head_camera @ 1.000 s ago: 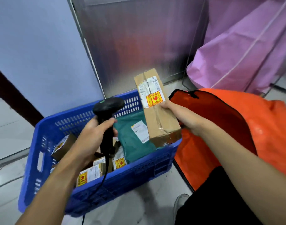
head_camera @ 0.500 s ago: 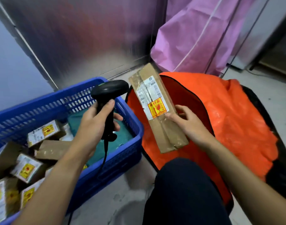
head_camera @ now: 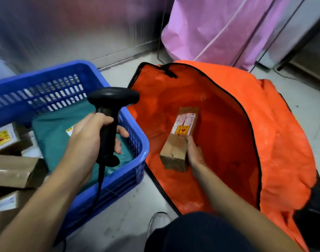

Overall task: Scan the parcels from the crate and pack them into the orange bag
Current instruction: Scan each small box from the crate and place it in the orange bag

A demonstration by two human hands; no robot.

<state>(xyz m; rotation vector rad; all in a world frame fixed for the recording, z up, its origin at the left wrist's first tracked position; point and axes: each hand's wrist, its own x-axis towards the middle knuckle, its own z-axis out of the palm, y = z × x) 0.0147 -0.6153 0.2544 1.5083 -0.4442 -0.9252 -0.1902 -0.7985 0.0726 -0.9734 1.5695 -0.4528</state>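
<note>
- Gripped a black scanner by the handle in the left hand, fingers curled round it, head pointing right, above the near right part of the blue crate.
- Trailed a black cable from the handle's foot down across the crate's near wall.
- Held a long brown box at its near end with the right hand, fingers wrapped along the right side, thumb hidden.
- Reached with that box into the open mouth of the orange bag, far end pointing deeper in; could not tell whether it touched the lining.
- Showed on the box's top face a white label and, just nearer, a yellow sticker with a red mark; print too blurred to read.
- Lay on the floor just right of the crate, black zip edging round the gaping mouth.
- Kept in the crate a green mailer, its white-and-yellow slip partly behind the left hand, unreadable.
- Kept there too, at the left, brown boxes, one bearing a yellow patch with a red mark, writing illegible.
- Stood behind the bag: a pink cover.
- Showed at the bottom edge a white shoe beside a dark trouser knee.
</note>
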